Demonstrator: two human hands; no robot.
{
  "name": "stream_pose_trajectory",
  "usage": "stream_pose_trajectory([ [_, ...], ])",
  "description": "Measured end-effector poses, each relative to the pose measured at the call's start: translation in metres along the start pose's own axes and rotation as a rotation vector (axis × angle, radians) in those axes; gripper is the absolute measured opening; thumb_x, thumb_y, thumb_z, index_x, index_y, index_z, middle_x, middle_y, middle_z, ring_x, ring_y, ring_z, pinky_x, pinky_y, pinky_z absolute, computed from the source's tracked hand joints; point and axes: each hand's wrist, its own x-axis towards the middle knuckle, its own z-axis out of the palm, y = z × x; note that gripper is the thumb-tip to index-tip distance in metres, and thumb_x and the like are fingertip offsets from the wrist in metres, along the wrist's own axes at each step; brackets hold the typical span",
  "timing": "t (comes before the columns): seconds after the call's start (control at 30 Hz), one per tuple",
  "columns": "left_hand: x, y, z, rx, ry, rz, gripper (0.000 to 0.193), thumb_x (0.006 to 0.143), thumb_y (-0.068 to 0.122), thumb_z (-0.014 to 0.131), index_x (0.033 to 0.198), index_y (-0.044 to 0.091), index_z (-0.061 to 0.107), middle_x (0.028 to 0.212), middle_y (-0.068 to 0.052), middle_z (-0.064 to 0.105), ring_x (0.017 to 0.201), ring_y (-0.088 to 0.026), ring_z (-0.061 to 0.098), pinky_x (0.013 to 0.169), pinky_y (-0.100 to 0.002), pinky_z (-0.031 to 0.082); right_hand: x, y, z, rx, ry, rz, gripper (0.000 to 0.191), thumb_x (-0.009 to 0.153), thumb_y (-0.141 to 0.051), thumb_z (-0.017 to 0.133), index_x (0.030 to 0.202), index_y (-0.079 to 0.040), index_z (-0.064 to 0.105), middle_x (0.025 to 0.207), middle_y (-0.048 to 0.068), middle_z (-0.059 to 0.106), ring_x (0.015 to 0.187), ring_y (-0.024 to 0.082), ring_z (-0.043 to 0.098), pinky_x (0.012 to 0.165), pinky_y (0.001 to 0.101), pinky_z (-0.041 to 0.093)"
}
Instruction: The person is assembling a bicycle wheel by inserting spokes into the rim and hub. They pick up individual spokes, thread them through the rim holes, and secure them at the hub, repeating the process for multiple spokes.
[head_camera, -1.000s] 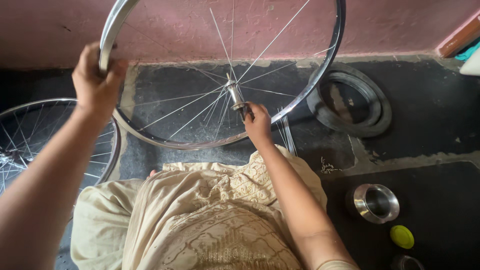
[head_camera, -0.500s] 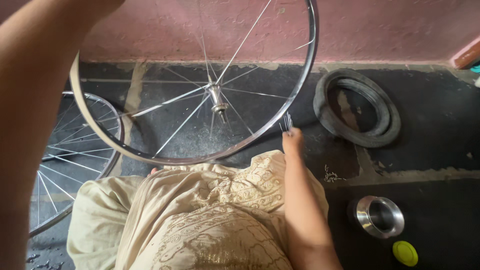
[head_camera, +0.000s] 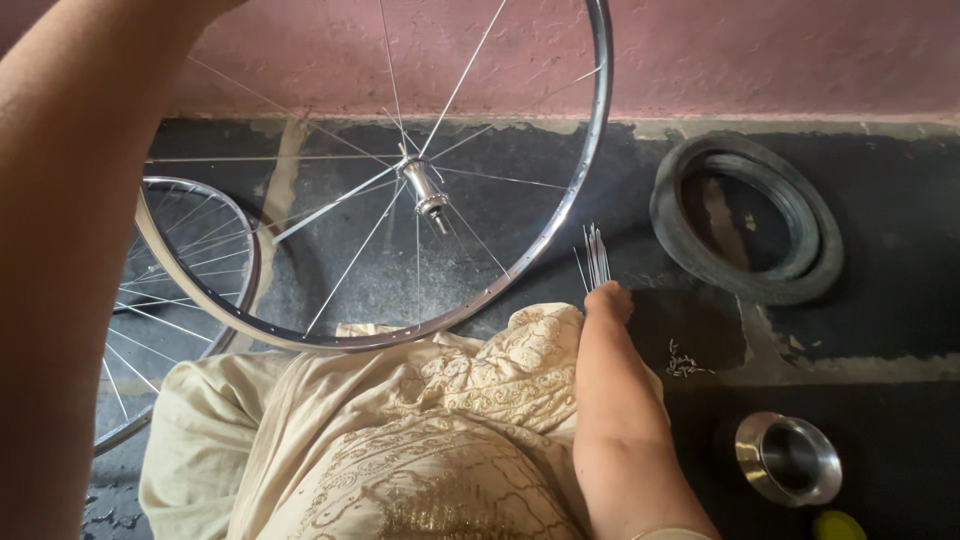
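Two wheels in view, one being worked. Right hand (head_camera: 610, 300) is down at the floor just past the knee, fingers closed around the near ends of a bundle of loose spokes (head_camera: 596, 255), which fan away from it toward the wall. Grip at one end keeps the bundle together and lets single spokes be drawn off.

Left arm (head_camera: 70, 250) runs up and out of frame, so the left hand is not visible; cannot say whether it is gripping. The spoked wheel (head_camera: 575, 190) stands upright, tilted, bottom of rim resting against the lap cloth (head_camera: 400, 440), which steadies it. Its hub (head_camera: 423, 188) sits to the left of the right hand and farther away; rim passes just beside the spoke bundle.

Second wheel (head_camera: 190, 260) lies flat on the floor, far left of the right hand, parked behind the first.

Right of the hand: rubber tyre (head_camera: 745, 220) flat on the floor, a scatter of small nipples (head_camera: 685, 360) near the wrist, steel bowl (head_camera: 788, 458) nearer the body, all within reach.
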Motion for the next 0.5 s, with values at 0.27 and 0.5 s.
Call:
stream_pose_trajectory([
  [0.27, 0.004, 0.012, 0.009, -0.001, -0.02, -0.008, 0.027, 0.11, 0.005, 0.064, 0.137, 0.005, 0.061, 0.109, -0.01, 0.071, 0.089, -0.017, 0.072, 0.07, -0.029, 0.057, 0.01, 0.005, 0.011, -0.045, -0.039, -0.082, 0.027, 0.095, -0.013, 0.062, 0.117, -0.006, 0.076, 0.127, 0.018, 0.07, 0.12, 0.036, 0.066, 0.097, 0.0447, 0.056],
  [0.5, 0.025, 0.033, 0.023, -0.015, -0.023, 0.002, 0.027, 0.11, 0.005, 0.064, 0.137, 0.005, 0.061, 0.109, -0.01, 0.071, 0.09, -0.018, 0.072, 0.071, -0.03, 0.057, 0.009, 0.012, -0.021, 0.119, 0.238, -0.137, 0.024, 0.097, -0.012, 0.057, 0.116, -0.004, 0.068, 0.119, 0.02, 0.07, 0.11, 0.042, 0.067, 0.093, 0.0521, 0.054],
])
